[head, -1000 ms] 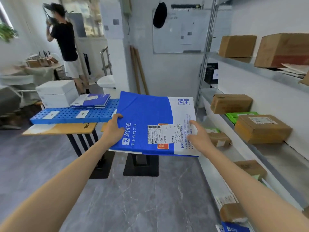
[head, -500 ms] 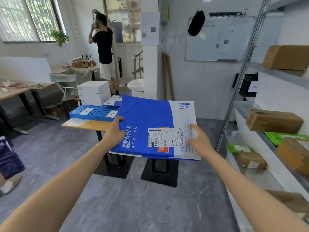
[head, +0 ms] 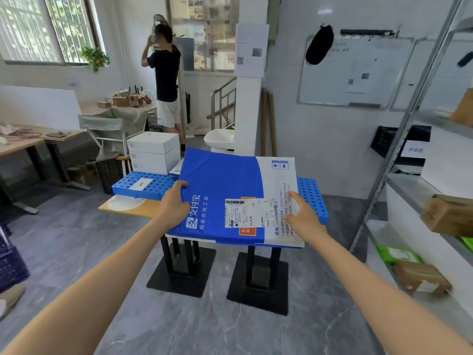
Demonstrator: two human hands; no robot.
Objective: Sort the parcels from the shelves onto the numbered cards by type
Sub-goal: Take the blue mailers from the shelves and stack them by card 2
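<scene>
On the blue pegboard surface point(head: 122, 187), card 1 point(head: 141, 183) lies bare beside stacked white boxes point(head: 153, 152). Our left grip point(head: 174, 207) pinches the near-left edge of the blue-and-white mailer point(head: 225, 185), held flat in the air in front of the surface. Our right grip point(head: 303, 220) clasps its white end. Brown boxes point(head: 422, 278) and a green packet point(head: 398, 254) wait on the shelves point(head: 409, 185), so we judge the sorting far from finished. Against half a second ago we stand closer, the surface looms larger, and the shelves slip toward the right edge.
</scene>
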